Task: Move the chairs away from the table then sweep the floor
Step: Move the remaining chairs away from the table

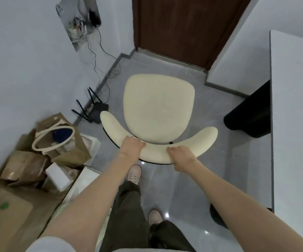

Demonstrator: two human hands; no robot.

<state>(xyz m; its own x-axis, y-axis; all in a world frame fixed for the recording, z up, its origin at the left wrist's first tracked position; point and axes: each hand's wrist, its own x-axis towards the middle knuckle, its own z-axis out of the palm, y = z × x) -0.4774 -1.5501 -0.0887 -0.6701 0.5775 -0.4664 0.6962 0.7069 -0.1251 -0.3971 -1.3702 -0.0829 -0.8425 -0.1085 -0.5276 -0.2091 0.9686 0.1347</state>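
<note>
One chair is being shown, cream and padded, with a rounded seat and a single curved backrest. It is being kept on the grey tiled floor, just left of the one table, whose pale top is being cut off by the right edge of the view. No contact between chair and table is being seen. A black rounded base is being partly hidden under the table's edge. Two hands are being used, both on the backrest. The left hand is being closed over the top of the backrest left of its middle, with the fingers curled down over the seat-side edge. The right hand is being closed over it right of the middle in the same way, so the backrest is being gripped at two places with a short bare stretch of padding between them. Both forearms are being held bare and extended forward. Two pale shoes are being seen below the chair, one just behind the backrest and the other further back. One brown door is being shown shut beyond the chair. One black router with several antennas is being kept on the floor against the left wall, beside one brown paper bag with cream handles. Cardboard boxes are being piled next to the bag, and their number is being obscured by blur.
</note>
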